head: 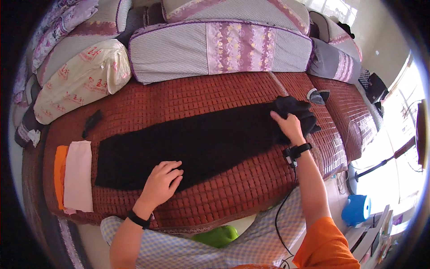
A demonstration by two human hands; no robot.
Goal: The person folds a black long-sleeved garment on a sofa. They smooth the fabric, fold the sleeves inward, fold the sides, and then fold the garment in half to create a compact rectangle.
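Observation:
Black cloth, likely a garment (198,138), lies stretched lengthwise over the reddish-brown woven seat mat, wide at the left and bunched at its right end. My left hand (164,180) rests on its near edge, fingers slightly curled and apart, gripping nothing that shows. At the bunched right end, my right hand (287,126) lies on the cloth with thumb and forefinger spread; its other fingers are partly hidden, so a grip cannot be made out. Left of the black cloth sit a folded pale pink cloth (79,176) and a folded orange cloth (60,175).
Patterned cushions (169,50) and a plastic-wrapped bundle (84,80) line the back of the mat (215,205). A small dark item (92,123) lies at the left, a grey and black one (317,97) at the right. A black cable (277,215) hangs from my right wrist. A blue container (356,210) stands on the floor.

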